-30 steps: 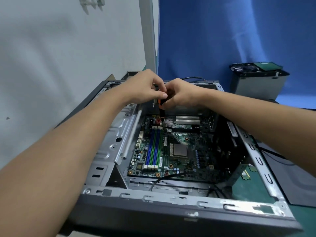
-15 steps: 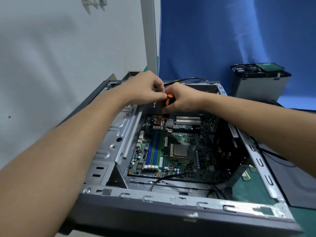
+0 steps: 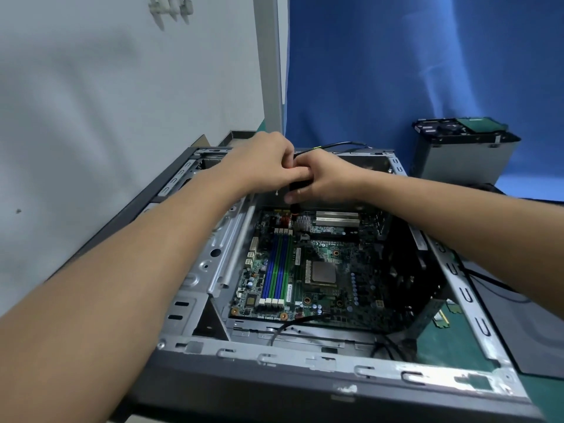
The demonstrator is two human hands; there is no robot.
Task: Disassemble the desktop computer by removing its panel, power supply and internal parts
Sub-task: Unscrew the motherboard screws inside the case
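The open desktop case [image 3: 305, 361] lies flat with its panel off. Inside is the green motherboard [image 3: 308, 270] with blue and green memory slots [image 3: 276, 270] and a bare CPU [image 3: 323, 273]. Both hands meet over the board's far edge. My right hand [image 3: 329, 181] grips the black handle of a screwdriver [image 3: 295, 206], which stands upright with its tip down at the board's far corner. My left hand [image 3: 262, 166] curls its fingers round the top of the same handle. The handle's orange part is hidden.
A removed metal drive cage [image 3: 467, 160] with a hard drive on top stands at the back right. A dark side panel [image 3: 534, 331] lies right of the case. Black cables [image 3: 335, 146] trail over the rear wall. A grey wall runs close along the left.
Both hands have shifted slightly on the screwdriver handle; the orange band seen earlier is now covered by fingers. The case and board have not moved.
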